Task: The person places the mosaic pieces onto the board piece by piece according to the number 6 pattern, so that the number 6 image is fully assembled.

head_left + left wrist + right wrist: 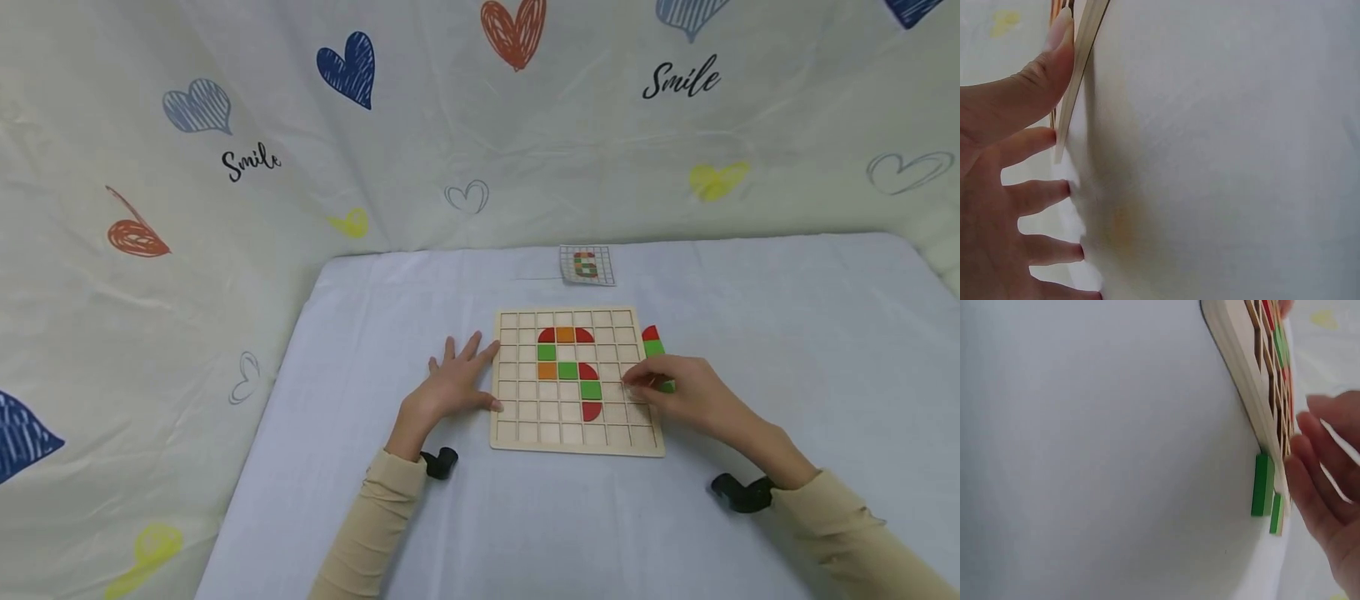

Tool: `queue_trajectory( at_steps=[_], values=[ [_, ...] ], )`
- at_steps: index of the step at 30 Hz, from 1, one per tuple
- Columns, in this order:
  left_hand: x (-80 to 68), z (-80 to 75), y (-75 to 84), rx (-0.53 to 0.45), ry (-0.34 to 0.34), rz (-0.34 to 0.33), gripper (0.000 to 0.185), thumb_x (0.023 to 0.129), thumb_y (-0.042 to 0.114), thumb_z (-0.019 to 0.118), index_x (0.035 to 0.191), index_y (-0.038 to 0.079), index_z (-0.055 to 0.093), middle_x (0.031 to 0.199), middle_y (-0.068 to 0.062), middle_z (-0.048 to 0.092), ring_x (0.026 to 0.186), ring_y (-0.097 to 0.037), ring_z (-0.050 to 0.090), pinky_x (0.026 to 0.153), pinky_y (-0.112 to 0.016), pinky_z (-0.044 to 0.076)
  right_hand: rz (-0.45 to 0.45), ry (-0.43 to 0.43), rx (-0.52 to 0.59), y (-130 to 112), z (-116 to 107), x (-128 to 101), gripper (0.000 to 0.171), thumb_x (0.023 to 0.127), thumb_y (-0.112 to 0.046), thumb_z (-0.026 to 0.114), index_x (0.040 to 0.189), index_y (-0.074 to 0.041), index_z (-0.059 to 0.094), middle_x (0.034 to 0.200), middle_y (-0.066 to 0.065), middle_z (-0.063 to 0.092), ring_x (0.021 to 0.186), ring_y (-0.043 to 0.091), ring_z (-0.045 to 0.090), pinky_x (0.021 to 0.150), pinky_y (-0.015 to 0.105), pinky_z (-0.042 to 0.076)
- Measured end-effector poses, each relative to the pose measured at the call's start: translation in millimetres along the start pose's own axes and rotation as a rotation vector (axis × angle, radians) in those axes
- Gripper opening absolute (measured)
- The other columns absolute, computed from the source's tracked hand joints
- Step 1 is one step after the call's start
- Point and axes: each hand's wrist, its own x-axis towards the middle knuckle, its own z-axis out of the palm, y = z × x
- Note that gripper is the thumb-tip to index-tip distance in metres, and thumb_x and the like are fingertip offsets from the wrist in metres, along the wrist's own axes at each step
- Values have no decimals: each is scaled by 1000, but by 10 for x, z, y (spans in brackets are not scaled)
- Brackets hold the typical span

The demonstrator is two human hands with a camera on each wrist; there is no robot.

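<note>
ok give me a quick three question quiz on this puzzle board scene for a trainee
1. True or false: the left hand lies flat with fingers spread at the left edge of the wooden grid board.
2. Which colour is absent among the tiles set in the board? A red, B green, C blue, D orange.
3. Fill in: the loose green tiles lie on the table beside the board's ___ edge, by the right hand.

Key
1. True; its thumb touches the board's edge.
2. C; the placed tiles are red, green and orange.
3. right
</note>
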Motion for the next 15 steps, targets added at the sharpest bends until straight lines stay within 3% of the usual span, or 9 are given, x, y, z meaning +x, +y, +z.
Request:
queue_trajectory(
  at_steps=[3,9,15],
  values=[
    [-3,1,-1,2,4,1,99,77,45,79,156,28,22,165,-7,6,148,-49,-4,111,-73,11,66,41,-11,63,-47,16,19,82,-6,75,101,-6,73,87,2,70,77,15,61,65,19,51],
    [3,7,-7,-10,11,5,98,77,44,78,156,27,23,165,-7,6,148,-48,-5,112,-73,10,111,126,-45,192,-99,65,19,83,-4,72,101,-1,71,88,9,70,77,20,61,62,19,48],
    [10,16,-20,-17,19,2,98,76,44,79,155,28,24,165,-6,7,148,-48,-5,112,-73,10,152,137,-40,236,-105,110,24,83,-4,72,105,3,67,95,17,68,81,25,60,63,18,46]
  ],
)
